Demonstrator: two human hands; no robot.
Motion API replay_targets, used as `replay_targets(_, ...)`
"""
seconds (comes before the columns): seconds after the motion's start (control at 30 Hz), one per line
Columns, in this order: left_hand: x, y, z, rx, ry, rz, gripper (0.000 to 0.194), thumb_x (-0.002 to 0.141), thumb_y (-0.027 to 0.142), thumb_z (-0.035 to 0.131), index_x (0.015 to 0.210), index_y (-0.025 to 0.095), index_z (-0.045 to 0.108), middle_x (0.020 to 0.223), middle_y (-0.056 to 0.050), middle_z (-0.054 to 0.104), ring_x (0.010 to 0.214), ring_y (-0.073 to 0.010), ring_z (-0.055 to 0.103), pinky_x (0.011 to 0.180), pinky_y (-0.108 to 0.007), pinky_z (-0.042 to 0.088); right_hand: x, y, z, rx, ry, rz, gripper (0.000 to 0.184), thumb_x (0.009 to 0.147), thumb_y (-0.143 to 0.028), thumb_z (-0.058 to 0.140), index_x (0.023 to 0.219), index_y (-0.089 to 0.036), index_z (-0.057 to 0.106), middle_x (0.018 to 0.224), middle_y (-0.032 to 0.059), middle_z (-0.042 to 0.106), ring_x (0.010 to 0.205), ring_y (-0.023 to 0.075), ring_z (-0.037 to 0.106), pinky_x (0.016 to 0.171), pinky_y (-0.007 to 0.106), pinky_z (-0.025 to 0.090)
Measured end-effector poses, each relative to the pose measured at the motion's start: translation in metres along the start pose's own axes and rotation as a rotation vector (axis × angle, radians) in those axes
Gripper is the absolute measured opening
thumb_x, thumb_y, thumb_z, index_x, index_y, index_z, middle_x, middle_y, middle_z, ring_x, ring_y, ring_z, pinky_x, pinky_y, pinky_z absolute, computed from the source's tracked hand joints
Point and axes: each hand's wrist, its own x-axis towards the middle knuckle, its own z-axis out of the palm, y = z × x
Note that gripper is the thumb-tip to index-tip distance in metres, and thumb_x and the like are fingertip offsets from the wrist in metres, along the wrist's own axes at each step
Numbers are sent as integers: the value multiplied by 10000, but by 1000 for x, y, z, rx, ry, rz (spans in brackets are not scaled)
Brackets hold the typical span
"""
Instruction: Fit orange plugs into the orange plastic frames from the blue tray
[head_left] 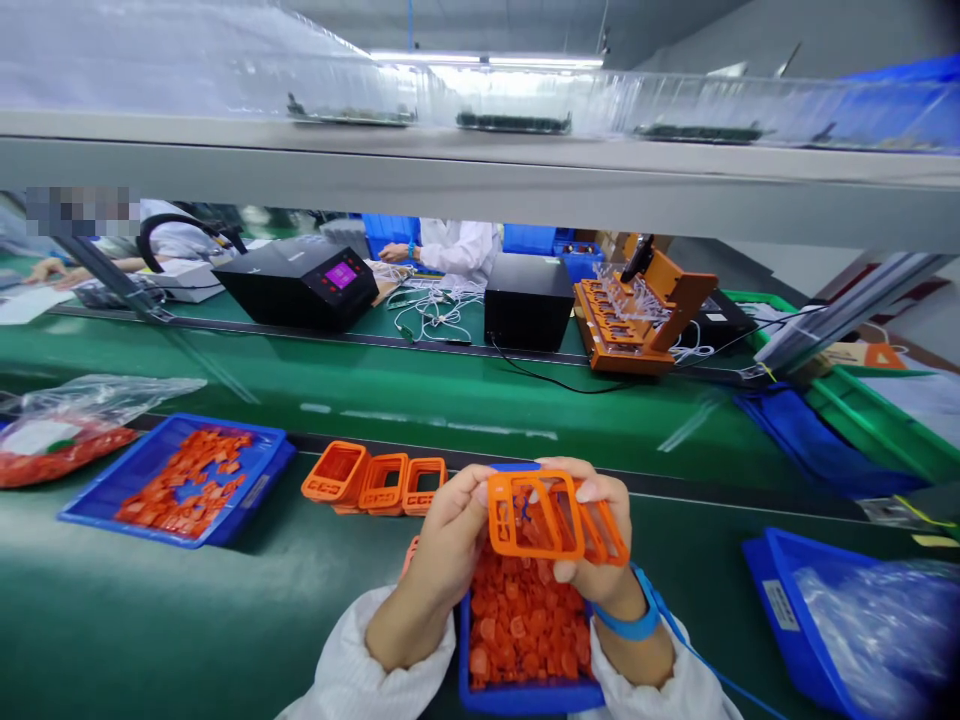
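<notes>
Far left: clear plastic bag (71, 455) of orange-red pieces, lying on the green work surface (300, 620). Just beside it, a shallow blue plastic tray (276, 455) with small flat orange-red plastic parts (184, 490) scattered inside. Behind, a black box-shaped instrument (292, 290) with a lit purple display.

Next rightward: three stacks of orange rectangular plastic frames (384, 500), side by side.

Centre: left hand (450, 530) has thumb and fingers clamped on the left edge of the front orange plastic frame (501, 490), which is raised and tilted above a deep blue plastic bin (525, 697). The bin is heaped with orange-red plastic pieces (525, 630).

Right hand (604, 580), blue band (634, 622) at the wrist, has its fingers closed around further orange frames (619, 545), fanned out behind and to the right of the front one; exact count cannot be told. Its fingertips also reach the front frame's right side.

Behind, right of a plain black box (529, 300): orange fixture (630, 350). Far right: blue plastic bin (780, 605) holding crumpled clear plastic (885, 610).
</notes>
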Motion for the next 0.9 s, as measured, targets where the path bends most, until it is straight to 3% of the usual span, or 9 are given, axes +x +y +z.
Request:
replay_targets(0.17, 2, 4, -2, -41, -37, -50, 423, 829, 523, 918, 901, 137, 763, 710, -16, 668, 610, -100, 551, 610, -200, 460, 0, -1, 2, 11, 12, 13, 625, 802, -624, 895, 1232, -345, 538, 1334, 102, 711, 1210, 319, 751, 965, 499, 667)
replay_targets(0.3, 1, 12, -10, -14, -123, -94, 368, 895, 517, 865, 989, 163, 823, 726, -41, 713, 650, -123, 644, 662, -205, 524, -5, -3, 5, 77, 11, 26, 621, 808, -615, 895, 1246, -367, 532, 1357, 83, 704, 1209, 289, 749, 966, 460, 670)
replay_targets(0.37, -3, 16, -17, -23, -211, -102, 441, 955, 583, 778, 1180, 207, 836, 927, -97, 795, 839, -180, 753, 808, -261, 592, -6, -4, 6, 85, 68, 51, 622, 817, -652, 870, 1241, -364, 517, 1349, 83, 707, 1196, 287, 754, 959, 460, 675)
replay_targets(0.43, -8, 19, -23, -52, -349, -95, 625, 914, 598, 818, 1438, 269, 736, 1298, -154, 769, 1180, -285, 753, 1020, -372, 591, -6, -4, 6, 83, 141, 67, 644, 808, -670, 867, 1237, -354, 504, 1361, 90, 702, 1176, 290, 758, 953, 466, 676)
replay_targets(0.53, -17, 20, -24, -52, -458, -103, 1059, 713, 314, 1026, 1638, 377, 516, 1623, -151, 565, 1428, -376, 616, 1065, -414, 593, -3, -3, 5, 107, 185, 66, 651, 801, -629, 898, 1243, -355, 506, 1381, 83, 691, 1241, 283, 726, 993, 453, 655)
replay_targets(0.63, -24, 19, -16, -39, -371, -103, 1097, 691, 75, 987, 1614, 436, 515, 1603, -111, 591, 1345, -334, 685, 953, -332, 641, -2, -2, 3, 118, 170, 65, 642, 809, -598, 911, 1247, -354, 511, 1328, 74, 705, 1300, 280, 691, 1042, 457, 627)
replay_targets(0.73, -27, 20, -8, -28, -271, -82, 949, 743, 71, 952, 1566, 370, 587, 1516, -113, 661, 1290, -304, 719, 1004, -338, 630, -3, -1, 0, 88, 165, 79, 690, 770, -644, 918, 1226, -330, 504, 1329, 105, 701, 1218, 299, 730, 1003, 478, 639)
replay_targets(0.8, -26, 21, -10, 1, -278, -48, 898, 773, 79, 933, 1562, 351, 600, 1501, -114, 673, 1316, -297, 706, 1066, -346, 603, -3, -1, -2, 66, 160, 88, 721, 745, -683, 912, 1213, -321, 500, 1350, 125, 692, 1130, 301, 761, 964, 484, 654)
replay_targets(0.9, -24, 21, -17, 43, -381, 16, 909, 782, 67, 919, 1569, 383, 591, 1545, -98, 645, 1396, -300, 655, 1145, -370, 556, -4, 0, -3, 82, 128, 87, 704, 751, -672, 912, 1219, -331, 512, 1363, 113, 690, 1012, 272, 781, 928, 470, 665)
